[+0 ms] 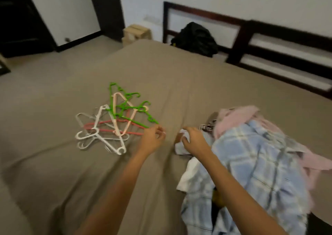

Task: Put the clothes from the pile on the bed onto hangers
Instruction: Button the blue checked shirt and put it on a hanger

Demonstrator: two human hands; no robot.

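The clothes pile [251, 153] is lying on the bed [161, 76], spreading from under the right hand [195, 142] out to its right and back along that forearm. A blue checked shirt [251, 162] is lying on top, with a pink garment [239, 116] beyond it. A white cloth [179, 148] at the pile's edge is being gripped by the right hand, whose fingers are curled over it. The hangers [111, 123] are heaped on the bed to the left of the left hand [152, 139] and beyond it, none carrying clothes. The left hand's fingers are curled right at the tip of a green hanger [136, 122]; whether it is being held cannot be told through the blur. The hands are being kept near each other, not touching. Well beyond them, a black bag [195, 38] is resting against the headboard [269, 37].
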